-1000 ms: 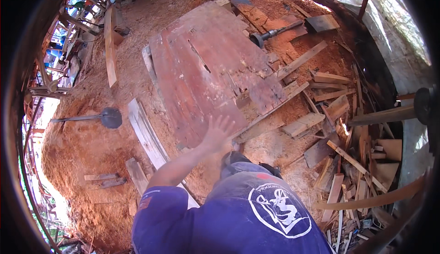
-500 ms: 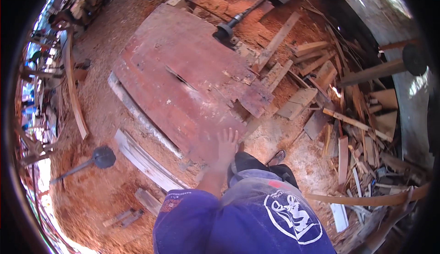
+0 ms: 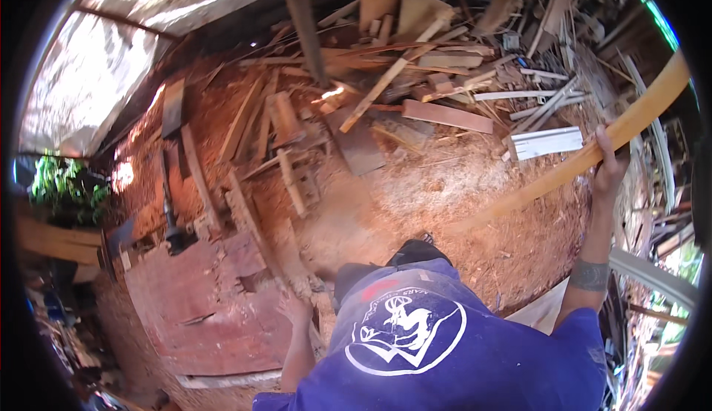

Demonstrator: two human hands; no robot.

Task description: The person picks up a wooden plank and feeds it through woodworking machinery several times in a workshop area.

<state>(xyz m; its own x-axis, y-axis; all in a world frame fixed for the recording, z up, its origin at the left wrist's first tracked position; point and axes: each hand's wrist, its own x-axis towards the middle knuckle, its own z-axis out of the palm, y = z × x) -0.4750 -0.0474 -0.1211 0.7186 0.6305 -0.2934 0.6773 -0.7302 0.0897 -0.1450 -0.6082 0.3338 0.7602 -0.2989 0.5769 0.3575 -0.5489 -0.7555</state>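
Observation:
A long, light-brown wooden plank (image 3: 545, 182) slants across the right side. It looks curved through the fisheye lens. My right hand (image 3: 612, 160) grips it near the middle, with the arm stretched out to the right. On the lower left lies a worn reddish board (image 3: 200, 322), split and chipped along its upper side. My left hand (image 3: 298, 310) rests on the right edge of this board, its fingers stretched out and holding nothing.
Offcuts and wooden strips (image 3: 445, 118) are heaped ahead. A white grooved panel (image 3: 547, 144) lies beyond the plank. An upright post (image 3: 302, 29) rises at the far side. A dark rod-like tool (image 3: 169, 203) touches the board's far edge. Sawdust (image 3: 415, 196) covers the ground.
My view has swung to the right, so the board now sits lower left. My right hand, with the plank, has come further into view. My left hand stays on the board.

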